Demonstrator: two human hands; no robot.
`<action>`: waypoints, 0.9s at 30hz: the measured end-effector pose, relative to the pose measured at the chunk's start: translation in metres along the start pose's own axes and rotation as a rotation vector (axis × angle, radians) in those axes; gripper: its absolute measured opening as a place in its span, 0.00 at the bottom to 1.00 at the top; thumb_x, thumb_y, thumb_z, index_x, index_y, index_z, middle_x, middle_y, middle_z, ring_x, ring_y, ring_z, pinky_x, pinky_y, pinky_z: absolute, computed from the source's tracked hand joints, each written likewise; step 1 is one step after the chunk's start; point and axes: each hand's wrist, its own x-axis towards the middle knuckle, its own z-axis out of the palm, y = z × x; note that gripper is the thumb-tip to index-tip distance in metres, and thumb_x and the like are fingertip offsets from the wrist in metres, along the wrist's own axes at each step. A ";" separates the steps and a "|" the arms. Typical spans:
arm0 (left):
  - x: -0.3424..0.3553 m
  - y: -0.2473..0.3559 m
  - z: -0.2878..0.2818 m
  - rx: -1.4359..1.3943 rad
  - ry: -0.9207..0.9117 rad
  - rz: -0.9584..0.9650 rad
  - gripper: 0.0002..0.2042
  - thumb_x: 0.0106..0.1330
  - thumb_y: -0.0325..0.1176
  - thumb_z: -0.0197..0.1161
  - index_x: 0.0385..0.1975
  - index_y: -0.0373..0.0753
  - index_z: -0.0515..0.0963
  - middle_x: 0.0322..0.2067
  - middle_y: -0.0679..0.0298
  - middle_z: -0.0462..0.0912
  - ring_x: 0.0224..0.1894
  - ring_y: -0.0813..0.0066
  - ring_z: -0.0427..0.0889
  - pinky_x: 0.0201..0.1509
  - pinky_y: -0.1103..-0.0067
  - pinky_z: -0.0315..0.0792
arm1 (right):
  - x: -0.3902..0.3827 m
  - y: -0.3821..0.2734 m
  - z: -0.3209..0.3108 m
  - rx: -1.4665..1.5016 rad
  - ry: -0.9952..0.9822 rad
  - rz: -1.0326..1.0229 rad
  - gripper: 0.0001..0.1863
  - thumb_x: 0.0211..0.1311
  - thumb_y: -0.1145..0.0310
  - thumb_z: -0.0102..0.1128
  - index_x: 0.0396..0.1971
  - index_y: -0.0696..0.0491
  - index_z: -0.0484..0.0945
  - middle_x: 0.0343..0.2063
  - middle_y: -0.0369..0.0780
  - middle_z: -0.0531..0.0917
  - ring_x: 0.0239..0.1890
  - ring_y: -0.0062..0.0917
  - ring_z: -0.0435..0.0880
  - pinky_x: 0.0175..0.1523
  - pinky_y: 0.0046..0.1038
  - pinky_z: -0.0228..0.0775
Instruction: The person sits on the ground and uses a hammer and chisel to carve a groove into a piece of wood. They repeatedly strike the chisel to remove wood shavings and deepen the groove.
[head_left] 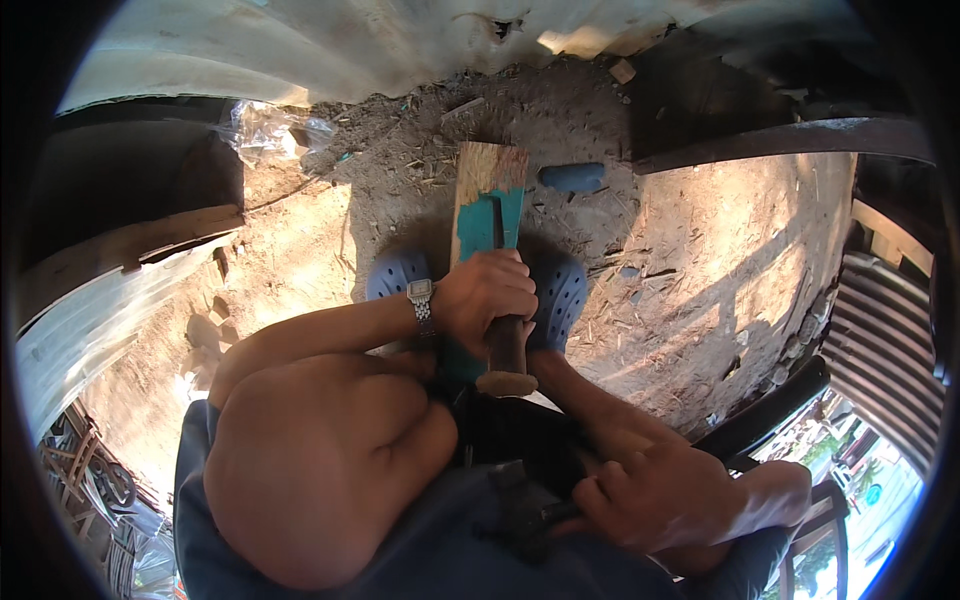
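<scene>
A wooden board (492, 165), partly painted teal and bare at its far end, stretches away from me between my feet. My left hand (488, 295), a watch on its wrist, is closed around a chisel with a brown wooden handle (507, 345). The chisel's narrow dark blade (498, 222) points away along the board's painted face. Low on the right, over my lap, my right hand (650, 495) grips a dark hammer-like tool (545, 515). That tool blends into my dark clothing, so its shape is hard to make out.
Blue clogs (562, 290) are on my feet, on dirt ground (740, 270) scattered with wood chips. A blue-grey object (572, 178) lies past the board, to the right. Crumpled clear plastic (275, 130) is at far left. Corrugated sheets (885, 345) stand around the sides.
</scene>
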 end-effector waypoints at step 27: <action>-0.008 0.003 -0.001 0.040 -0.065 -0.002 0.09 0.46 0.26 0.68 0.20 0.43 0.72 0.20 0.66 0.73 0.24 0.65 0.74 0.36 0.70 0.66 | 0.012 0.006 -0.005 0.073 -0.155 -0.020 0.25 0.72 0.50 0.50 0.22 0.55 0.76 0.12 0.42 0.76 0.17 0.34 0.80 0.22 0.36 0.72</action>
